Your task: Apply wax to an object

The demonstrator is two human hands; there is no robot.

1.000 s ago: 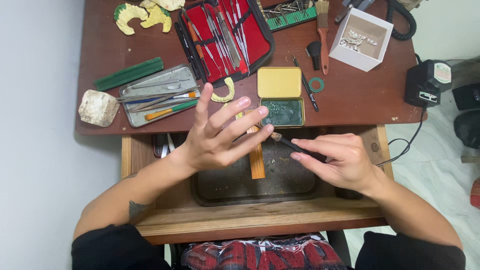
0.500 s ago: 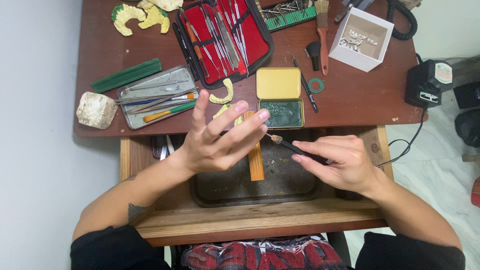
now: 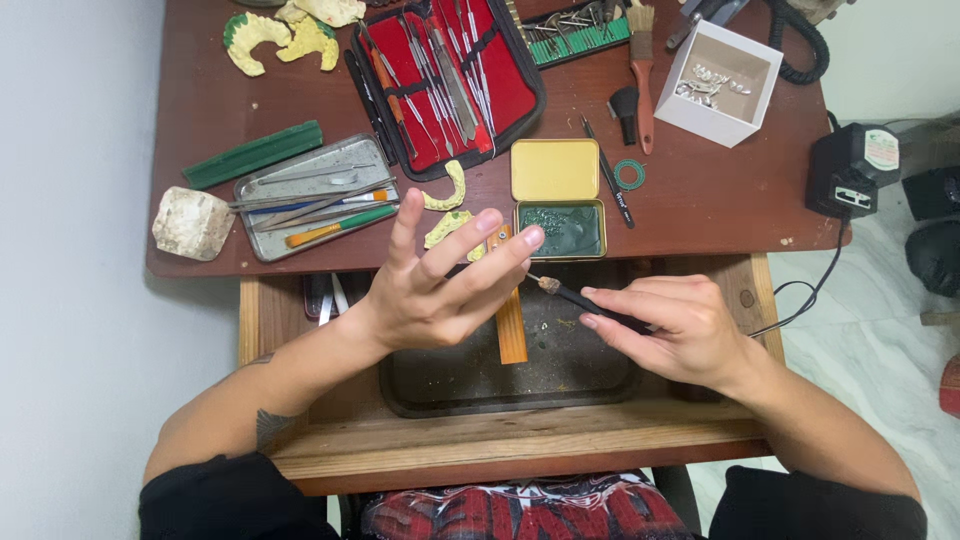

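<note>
A: Status on the hands?

B: Right hand [image 3: 672, 330] is gripping a thin black tool [image 3: 590, 300], fingers pinched round the handle. Its small brownish tip points left, toward the left hand.

A: And the left?

B: Left hand [image 3: 440, 285] is spread, fingers fanned and raised, palm turned away from the camera. Something small may be pinched behind the fingers; can't tell from this angle. The tool tip sits just beside the left fingertips [image 3: 530, 238].

A: Where is all this happening?

B: Over the pulled-out wooden drawer below the desk [image 3: 700, 205] edge. A dark tray [image 3: 560, 375] sits in the drawer with an orange wooden strip [image 3: 511, 330] lying across it, partly under the left hand.

A: What's nearest on the desk?

B: Open tin [image 3: 557, 200]: yellow lid up, green material in the lower half, just above the tool tip. Two yellowish curved casts [image 3: 448, 190] left of it, near the left fingers.

A: Rest of the desk?

B: Metal tray of hand tools [image 3: 310, 195] at left, with a green bar [image 3: 252, 154] above it and a white stone-like block [image 3: 192, 222] beside it. Red instrument case [image 3: 445, 75] open at top centre. White box [image 3: 718, 82] with small metal parts at top right, brush [image 3: 642, 75] next to it. Black power unit [image 3: 850, 170] on the right edge, cable hanging down.
</note>
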